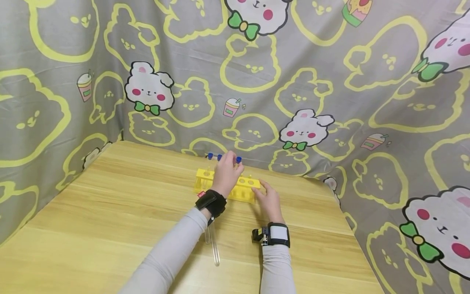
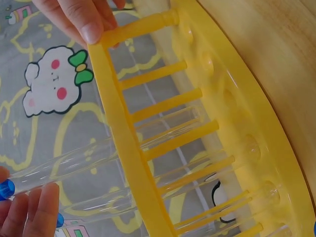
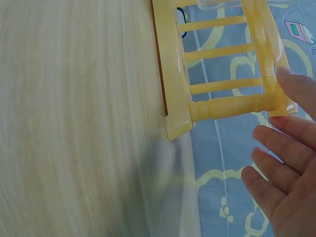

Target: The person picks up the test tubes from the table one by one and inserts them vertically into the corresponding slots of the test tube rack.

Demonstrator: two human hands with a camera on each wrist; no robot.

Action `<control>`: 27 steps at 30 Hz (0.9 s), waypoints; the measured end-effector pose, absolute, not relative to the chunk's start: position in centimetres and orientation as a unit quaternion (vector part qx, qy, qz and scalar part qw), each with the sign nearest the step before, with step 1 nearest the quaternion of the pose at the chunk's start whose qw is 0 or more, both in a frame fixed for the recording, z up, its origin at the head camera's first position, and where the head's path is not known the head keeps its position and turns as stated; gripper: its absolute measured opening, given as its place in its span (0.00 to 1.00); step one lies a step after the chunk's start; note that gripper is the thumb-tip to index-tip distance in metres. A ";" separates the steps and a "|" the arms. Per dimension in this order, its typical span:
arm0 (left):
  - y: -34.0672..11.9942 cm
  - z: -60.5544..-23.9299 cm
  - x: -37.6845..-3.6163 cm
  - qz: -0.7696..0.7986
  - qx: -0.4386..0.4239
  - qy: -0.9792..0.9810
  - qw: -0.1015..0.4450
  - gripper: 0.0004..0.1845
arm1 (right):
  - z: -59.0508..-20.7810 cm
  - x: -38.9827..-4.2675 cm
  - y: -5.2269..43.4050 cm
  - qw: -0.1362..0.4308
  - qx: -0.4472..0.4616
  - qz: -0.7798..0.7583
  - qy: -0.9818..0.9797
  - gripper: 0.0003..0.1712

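Left grip [image 1: 225,173]: pinched a blue-capped tube [image 2: 64,165] at its cap end
Tube: passed through the top board of the yellow rack [image 2: 126,131], tip above the base
Right grip [image 1: 269,200]: held the rack's right end
Bench [image 1: 139,196]: carried rack and loose tubes [image 1: 214,247]

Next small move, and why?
Probably lower the blue-capped tube in the left hand straight down: its bottom end is through the top rail of the yellow rack but short of its base, and the right hand touches the rack's end, likely steadying it.
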State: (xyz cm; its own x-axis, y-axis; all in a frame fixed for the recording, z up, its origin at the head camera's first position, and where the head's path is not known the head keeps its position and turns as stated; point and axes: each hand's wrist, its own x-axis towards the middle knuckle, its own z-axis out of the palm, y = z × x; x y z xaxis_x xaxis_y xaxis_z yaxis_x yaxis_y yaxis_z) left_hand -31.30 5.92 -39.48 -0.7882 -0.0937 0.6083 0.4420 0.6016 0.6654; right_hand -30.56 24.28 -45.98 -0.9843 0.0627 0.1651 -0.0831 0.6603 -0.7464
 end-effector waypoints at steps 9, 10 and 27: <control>6.1 -40.1 -31.6 -0.409 -0.104 -0.852 0.310 0.09 | -45.8 -30.5 24.2 0.092 0.009 0.411 -0.907 0.34; 6.1 -40.1 -31.5 -0.409 -0.103 -0.853 0.307 0.09 | -45.8 -30.5 24.2 0.092 0.008 0.411 -0.907 0.34; 6.2 -41.4 -31.7 -0.415 -0.097 -0.853 0.301 0.09 | -45.9 -30.5 24.2 0.090 0.008 0.414 -0.906 0.35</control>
